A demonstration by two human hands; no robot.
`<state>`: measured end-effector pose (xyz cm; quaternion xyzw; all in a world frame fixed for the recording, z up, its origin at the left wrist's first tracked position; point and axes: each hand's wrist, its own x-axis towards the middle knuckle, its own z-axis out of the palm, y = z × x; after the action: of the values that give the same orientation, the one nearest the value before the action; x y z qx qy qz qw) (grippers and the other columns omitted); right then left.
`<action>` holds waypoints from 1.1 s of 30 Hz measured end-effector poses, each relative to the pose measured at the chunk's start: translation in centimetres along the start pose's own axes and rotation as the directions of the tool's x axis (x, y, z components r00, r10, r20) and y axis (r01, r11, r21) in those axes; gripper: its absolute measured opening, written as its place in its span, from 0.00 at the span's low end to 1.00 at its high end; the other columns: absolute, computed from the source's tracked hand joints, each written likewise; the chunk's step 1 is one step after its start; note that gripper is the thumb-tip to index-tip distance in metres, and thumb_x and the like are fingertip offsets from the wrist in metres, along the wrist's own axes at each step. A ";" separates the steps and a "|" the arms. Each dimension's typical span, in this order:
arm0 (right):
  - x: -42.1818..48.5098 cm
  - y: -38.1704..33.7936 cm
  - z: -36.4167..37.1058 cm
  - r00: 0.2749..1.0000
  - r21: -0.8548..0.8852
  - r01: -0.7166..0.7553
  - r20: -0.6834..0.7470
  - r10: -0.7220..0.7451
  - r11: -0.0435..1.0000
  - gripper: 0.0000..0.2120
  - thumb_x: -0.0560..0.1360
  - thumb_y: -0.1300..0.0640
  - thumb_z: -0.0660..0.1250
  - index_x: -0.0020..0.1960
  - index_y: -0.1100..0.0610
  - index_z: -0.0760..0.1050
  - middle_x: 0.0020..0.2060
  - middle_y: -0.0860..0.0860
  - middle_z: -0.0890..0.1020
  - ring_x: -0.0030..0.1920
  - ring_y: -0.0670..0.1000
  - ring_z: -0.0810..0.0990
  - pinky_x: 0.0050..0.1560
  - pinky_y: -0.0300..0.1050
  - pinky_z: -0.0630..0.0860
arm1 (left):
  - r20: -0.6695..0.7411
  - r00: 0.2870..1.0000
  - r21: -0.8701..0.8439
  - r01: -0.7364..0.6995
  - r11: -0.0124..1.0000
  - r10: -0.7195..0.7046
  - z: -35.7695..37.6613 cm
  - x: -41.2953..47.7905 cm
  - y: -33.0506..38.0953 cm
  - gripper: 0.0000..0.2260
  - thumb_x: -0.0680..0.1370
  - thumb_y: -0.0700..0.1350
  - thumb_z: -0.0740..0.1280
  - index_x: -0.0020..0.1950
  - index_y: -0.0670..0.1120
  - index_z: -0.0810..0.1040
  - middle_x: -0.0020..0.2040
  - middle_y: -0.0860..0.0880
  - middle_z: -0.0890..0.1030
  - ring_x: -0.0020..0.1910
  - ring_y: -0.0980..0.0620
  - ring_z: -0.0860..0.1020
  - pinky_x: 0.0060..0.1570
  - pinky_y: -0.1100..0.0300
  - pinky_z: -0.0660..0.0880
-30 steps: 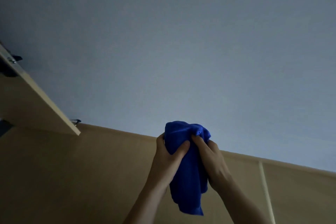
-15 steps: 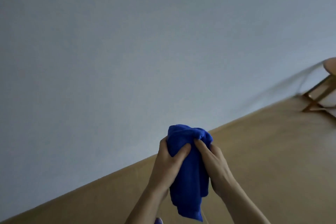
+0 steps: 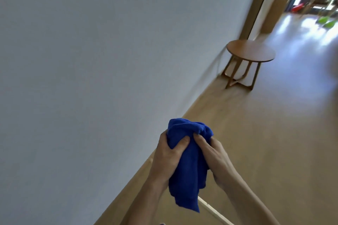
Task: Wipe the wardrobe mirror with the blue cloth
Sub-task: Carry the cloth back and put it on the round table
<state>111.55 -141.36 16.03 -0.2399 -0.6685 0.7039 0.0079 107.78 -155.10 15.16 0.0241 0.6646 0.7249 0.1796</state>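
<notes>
A pale wall fills the left of the view and a wooden floor runs off to the right, where a round wooden table stands near the wall beside a doorway. No mirror or wardrobe shows here, so which way the glass lies from the hands cannot be told; the person will likely have to turn to find it. The cloth is held out in front between both hands, bunched at the top, its long axis hanging downward. The left hand grips it with fingers curled and thumb pressed in; the right hand pinches the upper bunch.
</notes>
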 end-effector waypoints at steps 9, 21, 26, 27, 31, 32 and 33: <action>6.2 -1.9 -4.9 0.984 0.019 0.048 -0.173 -0.044 0.999 0.08 0.80 0.47 0.66 0.55 0.49 0.79 0.45 0.44 0.86 0.45 0.42 0.85 0.37 0.32 0.78 | 0.219 0.975 0.041 -0.043 0.998 0.033 5.3 10.5 1.1 0.08 0.79 0.50 0.72 0.51 0.65 0.80 0.51 0.57 0.86 0.51 0.55 0.85 0.51 0.55 0.83; 18.7 -5.0 -19.2 0.960 0.065 0.064 -0.277 -0.044 0.996 0.08 0.79 0.48 0.67 0.54 0.50 0.79 0.45 0.45 0.87 0.45 0.44 0.85 0.38 0.34 0.79 | 0.322 0.944 0.060 0.050 0.997 -0.067 20.8 24.1 1.7 0.13 0.78 0.52 0.73 0.60 0.54 0.76 0.53 0.56 0.86 0.53 0.53 0.85 0.57 0.49 0.82; 23.6 -7.6 -26.5 0.956 0.073 0.083 -0.289 -0.059 0.994 0.08 0.79 0.48 0.67 0.54 0.49 0.79 0.45 0.44 0.87 0.45 0.43 0.85 0.38 0.33 0.79 | 0.369 0.929 0.077 0.006 0.997 -0.034 28.4 29.2 3.1 0.08 0.79 0.51 0.72 0.50 0.66 0.80 0.53 0.57 0.86 0.53 0.55 0.85 0.52 0.57 0.82; 24.5 -8.0 -27.7 0.954 0.072 0.086 -0.293 -0.062 0.994 0.08 0.79 0.47 0.67 0.54 0.49 0.79 0.45 0.44 0.87 0.45 0.43 0.85 0.37 0.34 0.79 | 0.372 0.927 0.079 0.014 0.997 -0.043 29.6 30.1 3.1 0.07 0.79 0.51 0.72 0.50 0.66 0.80 0.52 0.57 0.86 0.53 0.55 0.85 0.52 0.57 0.82; 27.8 -9.1 -31.7 0.946 0.086 0.109 -0.315 -0.077 0.990 0.08 0.79 0.47 0.67 0.55 0.50 0.79 0.45 0.45 0.86 0.45 0.43 0.85 0.37 0.33 0.79 | 0.356 0.928 0.084 0.080 0.993 -0.105 34.1 33.9 3.6 0.14 0.78 0.53 0.73 0.61 0.53 0.77 0.54 0.53 0.86 0.54 0.52 0.85 0.58 0.47 0.81; 28.8 -9.2 -32.5 0.943 0.094 0.110 -0.325 -0.074 0.990 0.08 0.79 0.47 0.67 0.55 0.49 0.79 0.45 0.45 0.86 0.45 0.43 0.85 0.38 0.33 0.79 | 0.363 0.925 0.100 0.078 0.992 -0.110 35.1 34.9 3.7 0.15 0.78 0.53 0.73 0.62 0.52 0.77 0.55 0.52 0.86 0.54 0.51 0.85 0.59 0.46 0.81; 29.8 -9.3 -33.3 0.940 0.102 0.107 -0.334 -0.067 0.989 0.08 0.79 0.47 0.67 0.55 0.49 0.79 0.46 0.44 0.86 0.46 0.43 0.85 0.38 0.33 0.79 | 0.373 0.921 0.120 0.073 0.990 -0.114 36.0 36.1 3.8 0.16 0.78 0.53 0.73 0.63 0.51 0.77 0.55 0.51 0.86 0.54 0.51 0.85 0.59 0.46 0.81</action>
<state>93.86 -99.26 15.32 -0.3235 -0.6246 0.6914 0.1647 83.10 -110.33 15.65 0.1411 0.6545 0.6617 0.3374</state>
